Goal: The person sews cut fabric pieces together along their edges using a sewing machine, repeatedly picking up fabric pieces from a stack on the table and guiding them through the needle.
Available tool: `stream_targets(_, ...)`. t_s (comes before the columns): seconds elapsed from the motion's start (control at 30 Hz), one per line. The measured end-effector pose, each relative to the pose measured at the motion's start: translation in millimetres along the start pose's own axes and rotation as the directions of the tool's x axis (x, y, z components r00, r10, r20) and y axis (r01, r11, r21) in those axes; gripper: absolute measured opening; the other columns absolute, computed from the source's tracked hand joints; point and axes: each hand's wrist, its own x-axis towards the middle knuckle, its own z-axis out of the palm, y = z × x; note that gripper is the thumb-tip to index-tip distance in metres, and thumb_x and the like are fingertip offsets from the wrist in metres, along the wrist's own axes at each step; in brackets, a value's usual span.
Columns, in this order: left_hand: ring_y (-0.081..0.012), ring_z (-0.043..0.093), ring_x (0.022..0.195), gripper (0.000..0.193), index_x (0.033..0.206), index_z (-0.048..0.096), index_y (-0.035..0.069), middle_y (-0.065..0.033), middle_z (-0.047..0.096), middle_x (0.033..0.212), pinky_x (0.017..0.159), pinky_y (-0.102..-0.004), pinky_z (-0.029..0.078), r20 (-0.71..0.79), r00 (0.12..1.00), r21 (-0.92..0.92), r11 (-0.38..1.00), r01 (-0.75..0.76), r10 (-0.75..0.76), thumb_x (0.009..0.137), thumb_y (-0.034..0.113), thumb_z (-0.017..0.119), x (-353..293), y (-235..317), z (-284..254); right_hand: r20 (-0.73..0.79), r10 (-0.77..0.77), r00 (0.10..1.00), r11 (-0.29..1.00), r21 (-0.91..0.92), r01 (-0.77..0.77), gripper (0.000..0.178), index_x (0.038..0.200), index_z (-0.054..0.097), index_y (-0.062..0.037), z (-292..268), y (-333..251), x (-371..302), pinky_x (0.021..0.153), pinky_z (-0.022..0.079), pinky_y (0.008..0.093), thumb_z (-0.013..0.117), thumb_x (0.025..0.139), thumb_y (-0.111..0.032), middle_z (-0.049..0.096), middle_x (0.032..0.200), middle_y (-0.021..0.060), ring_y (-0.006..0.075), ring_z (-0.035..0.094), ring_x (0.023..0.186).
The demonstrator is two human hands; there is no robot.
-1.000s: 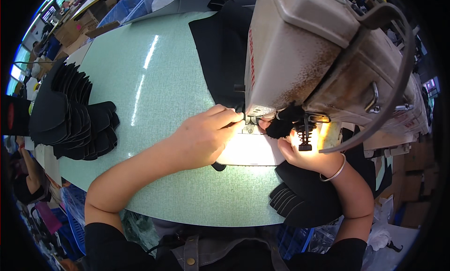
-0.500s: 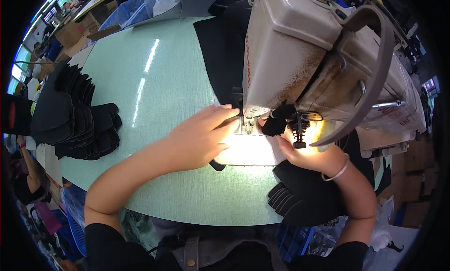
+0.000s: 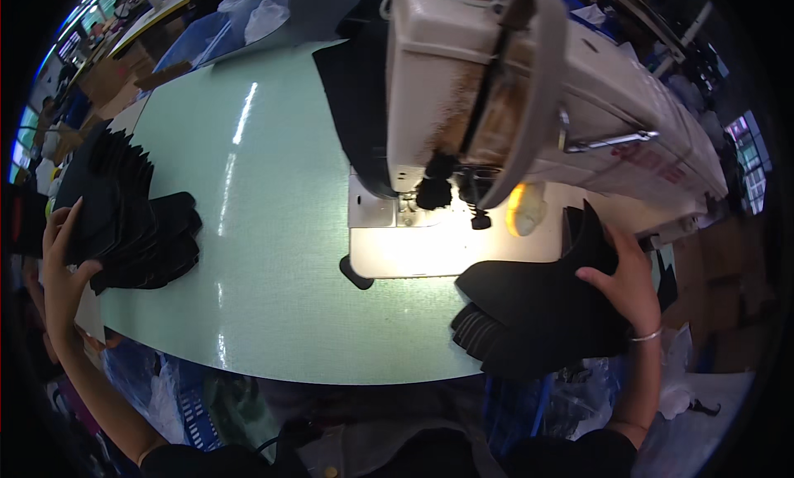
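Note:
At the far left my left hand (image 3: 64,263) reaches the outer edge of a stack of black cut pieces (image 3: 124,222). Its thumb and fingers are spread apart against the stack. On the right, my right hand (image 3: 626,284) grips a curved black cut piece (image 3: 571,271) on top of another pile, thumb over the near face, fingers behind the raised edge. The fanned edges of several black pieces (image 3: 475,329) show under it. Between the hands stands a sewing machine (image 3: 430,89), its lit white bed plate (image 3: 397,259) bare under the needle area.
The pale green tabletop (image 3: 273,271) spreads between the piles. A large black sheet (image 3: 356,106) lies behind the machine head. A small black tab (image 3: 356,273) sticks out by the bed plate. Blue crates (image 3: 198,44) with clear plastic stand at the back left.
Both hands have left the needle area. My left hand went far left to the stack; my right moved right and took hold of a black piece. The view has shifted slightly.

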Motion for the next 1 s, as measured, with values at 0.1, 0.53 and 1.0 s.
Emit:
stream_targets(0.1,-0.0271,0.046,0.121,0.074,0.131,0.053,0.006,-0.0128,0.048,0.124,0.102,-0.0363,0.034,0.01,0.997,-0.006,0.997,-0.075,0.075,0.076,0.054,0.066,7,-13,-4,-0.072,0.045,0.996,0.998,-0.035,-0.048,0.088,0.128,0.045,0.0052,6,-5,-3,0.091,0.044,0.0418,0.083,0.06,-0.036,0.051,0.115,0.0219,0.0398,0.052,0.106)
stream_targets(0.53,-0.0238,0.059,0.083,0.025,0.106,0.066,0.001,-0.0102,0.058,0.089,0.076,-0.0297,0.045,-0.217,0.975,-0.069,0.995,-0.067,0.051,0.082,0.006,0.064,20,10,-1,-0.203,0.006,0.979,0.832,0.545,0.108,0.073,0.142,0.034,0.0014,-31,22,-34,0.102,0.034,0.0334,0.063,0.077,-0.011,0.047,0.137,0.0167,0.0224,0.047,0.12)
stream_targets(1.0,-0.0104,0.058,0.053,0.038,0.107,0.06,-0.002,-0.0096,0.065,0.094,0.043,-0.0236,0.042,-0.319,0.721,-0.357,0.626,-0.693,0.615,0.07,0.005,0.06,3,240,80,0.147,-0.694,0.705,0.72,0.132,0.681,0.042,0.117,0.064,-0.0169,25,-116,56,0.064,0.048,0.0376,0.059,0.078,-0.003,0.057,0.079,0.0085,0.0259,0.058,0.071)
